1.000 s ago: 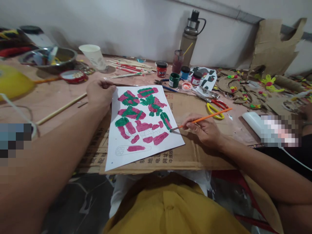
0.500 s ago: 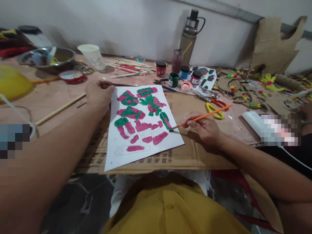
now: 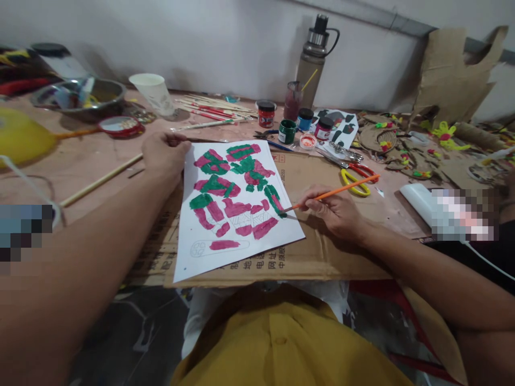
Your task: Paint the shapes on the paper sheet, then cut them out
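A white sheet of paper (image 3: 241,254) with magenta and green painted shapes and some pencil outlines lies on a brown cardboard piece (image 3: 322,257). My left hand (image 3: 163,155) is at the sheet's upper left corner, its fingers curled over the edge. Pinched in my right hand (image 3: 332,209) is an orange paintbrush (image 3: 341,188), whose tip touches a green patch near the sheet's right edge. Behind the sheet stands an uncapped jar of green paint (image 3: 287,131).
Paint jars, including a red one (image 3: 266,114), a bottle (image 3: 314,64) and a paper cup (image 3: 152,94) stand farther back. Yellow-and-red-handled scissors (image 3: 356,181) lie right of the sheet. A wooden stick (image 3: 102,179) lies left. Cardboard pieces are at far right.
The brush in my right hand has shifted very slightly, its rear end a little lower and to the left. My left hand stays at the paper's corner.
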Action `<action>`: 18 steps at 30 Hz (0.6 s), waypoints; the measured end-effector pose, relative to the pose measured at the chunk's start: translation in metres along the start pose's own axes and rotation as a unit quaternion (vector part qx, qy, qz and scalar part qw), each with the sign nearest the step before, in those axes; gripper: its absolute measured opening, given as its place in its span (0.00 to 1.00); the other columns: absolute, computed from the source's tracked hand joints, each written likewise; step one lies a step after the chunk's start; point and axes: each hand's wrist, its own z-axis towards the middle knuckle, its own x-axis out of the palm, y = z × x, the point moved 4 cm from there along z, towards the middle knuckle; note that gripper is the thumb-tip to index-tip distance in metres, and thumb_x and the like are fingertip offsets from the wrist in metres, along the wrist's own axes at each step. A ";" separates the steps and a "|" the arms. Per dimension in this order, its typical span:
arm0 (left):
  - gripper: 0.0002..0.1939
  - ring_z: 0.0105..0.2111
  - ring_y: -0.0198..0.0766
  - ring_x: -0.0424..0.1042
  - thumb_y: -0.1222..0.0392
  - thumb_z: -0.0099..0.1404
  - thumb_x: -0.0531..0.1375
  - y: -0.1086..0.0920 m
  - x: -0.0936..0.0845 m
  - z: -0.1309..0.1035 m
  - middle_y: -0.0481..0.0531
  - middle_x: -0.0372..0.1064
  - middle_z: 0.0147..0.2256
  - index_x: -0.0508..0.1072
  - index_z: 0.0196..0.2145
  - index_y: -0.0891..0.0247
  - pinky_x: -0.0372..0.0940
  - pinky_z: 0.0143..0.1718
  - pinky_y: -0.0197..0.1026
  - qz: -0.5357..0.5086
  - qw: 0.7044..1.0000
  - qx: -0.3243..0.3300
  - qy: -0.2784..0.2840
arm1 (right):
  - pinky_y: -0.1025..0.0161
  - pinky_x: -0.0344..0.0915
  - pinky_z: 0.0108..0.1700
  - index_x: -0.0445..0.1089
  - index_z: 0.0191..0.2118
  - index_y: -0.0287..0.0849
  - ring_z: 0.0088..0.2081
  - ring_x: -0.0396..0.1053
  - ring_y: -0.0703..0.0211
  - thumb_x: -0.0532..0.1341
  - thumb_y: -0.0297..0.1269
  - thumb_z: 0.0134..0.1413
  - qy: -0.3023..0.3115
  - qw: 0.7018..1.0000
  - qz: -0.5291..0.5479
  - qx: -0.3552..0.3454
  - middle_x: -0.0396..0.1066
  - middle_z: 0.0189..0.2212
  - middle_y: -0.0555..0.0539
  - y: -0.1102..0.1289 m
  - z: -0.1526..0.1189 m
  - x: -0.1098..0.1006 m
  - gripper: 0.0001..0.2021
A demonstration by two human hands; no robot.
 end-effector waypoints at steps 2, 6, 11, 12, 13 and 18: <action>0.09 0.28 0.34 0.62 0.75 0.57 0.64 -0.006 -0.002 -0.006 0.44 0.65 0.28 0.73 0.32 0.64 0.59 0.34 0.38 -0.030 0.999 -0.029 0.001 | 0.57 0.72 0.43 0.80 0.42 0.46 0.37 0.77 0.53 0.61 0.50 0.77 0.009 1.000 -0.009 0.005 0.82 0.36 0.46 -0.001 -0.001 -0.001 0.16; 0.10 0.29 0.34 0.62 0.77 0.57 0.64 -0.014 -0.004 -0.011 0.44 0.65 0.28 0.73 0.31 0.64 0.57 0.34 0.38 -0.033 0.999 -0.041 -0.001 | 0.57 0.72 0.44 0.81 0.43 0.46 0.38 0.77 0.53 0.61 0.49 0.77 0.014 1.000 -0.024 0.008 0.81 0.37 0.46 0.000 -0.008 -0.006 0.15; 0.11 0.29 0.35 0.63 0.78 0.57 0.64 -0.010 -0.003 -0.007 0.44 0.65 0.28 0.73 0.31 0.64 0.56 0.33 0.38 -0.037 0.998 -0.043 -0.007 | 0.57 0.73 0.46 0.80 0.43 0.46 0.39 0.77 0.52 0.61 0.50 0.78 -0.017 1.000 -0.005 -0.005 0.80 0.36 0.46 0.003 -0.010 -0.009 0.16; 0.11 0.29 0.35 0.63 0.78 0.57 0.63 -0.009 -0.003 -0.007 0.44 0.65 0.28 0.73 0.31 0.64 0.56 0.33 0.38 -0.040 0.998 -0.043 -0.006 | 0.57 0.73 0.46 0.80 0.43 0.46 0.39 0.77 0.52 0.60 0.50 0.78 -0.009 1.000 -0.004 -0.008 0.80 0.36 0.46 0.003 -0.010 -0.008 0.17; 0.11 0.28 0.35 0.63 0.78 0.57 0.63 -0.009 -0.003 -0.007 0.44 0.65 0.27 0.73 0.31 0.64 0.56 0.33 0.38 -0.040 0.998 -0.042 -0.006 | 0.57 0.73 0.46 0.80 0.42 0.46 0.39 0.77 0.53 0.60 0.51 0.78 0.003 1.000 -0.005 -0.010 0.80 0.36 0.45 0.003 -0.010 -0.007 0.17; 0.10 0.28 0.35 0.63 0.77 0.56 0.64 -0.006 -0.002 -0.005 0.44 0.65 0.27 0.73 0.31 0.64 0.58 0.34 0.39 -0.040 0.998 -0.041 -0.005 | 0.56 0.73 0.45 0.80 0.43 0.46 0.38 0.76 0.53 0.60 0.52 0.78 0.019 1.000 -0.012 -0.008 0.80 0.37 0.46 0.002 -0.010 -0.009 0.17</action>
